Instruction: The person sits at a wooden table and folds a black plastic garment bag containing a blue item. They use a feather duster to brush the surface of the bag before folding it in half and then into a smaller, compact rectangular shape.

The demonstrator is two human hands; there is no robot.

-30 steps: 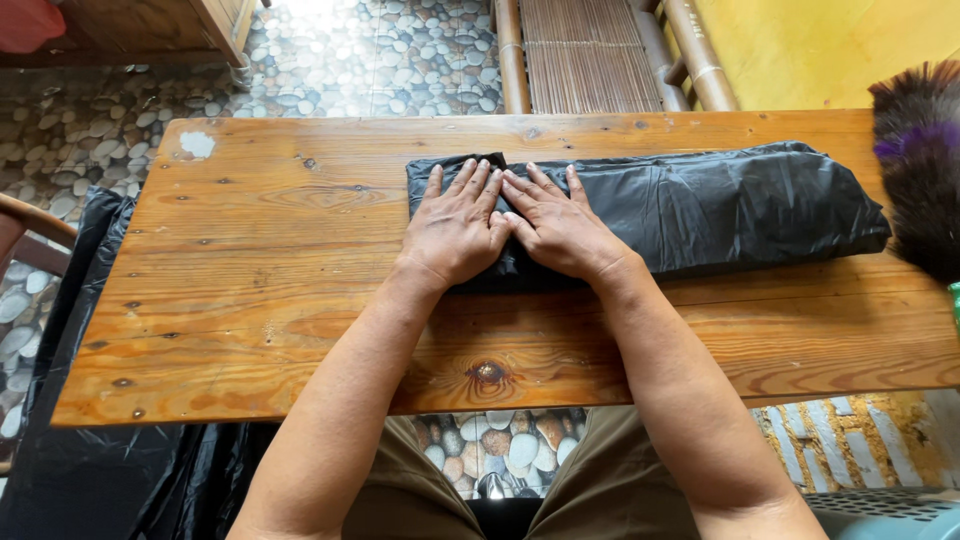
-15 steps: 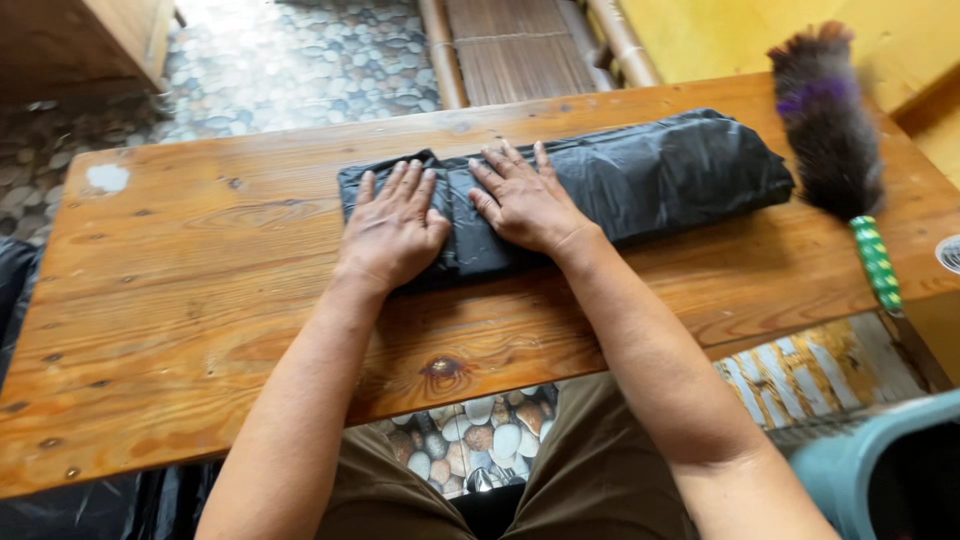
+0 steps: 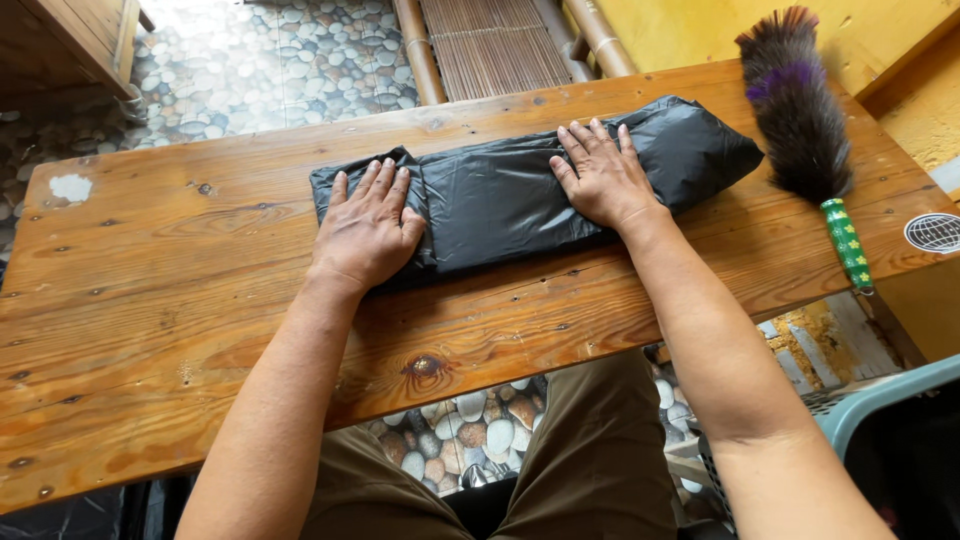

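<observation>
Folded black plastic bag (image 3: 510,195) lying lengthwise mid-table on the wooden table (image 3: 150,300), left hand (image 3: 368,230) flat, fingers spread, pressing its nine o'clock end; right hand (image 3: 600,180) flat, fingers together, pressing toward three o'clock; feather duster (image 3: 800,120) just beside the bag at three o'clock

Flat left hand (image 3: 368,228) covers the 9 o'clock end of the folded black plastic bag (image 3: 510,190); right hand (image 3: 603,178) hides a patch toward 3 o'clock. Bag contents not visible. Grey-blue plastic bin (image 3: 880,395) at 4 o'clock cut by frame edge. Round sticker (image 3: 932,232): print too small to read.
</observation>
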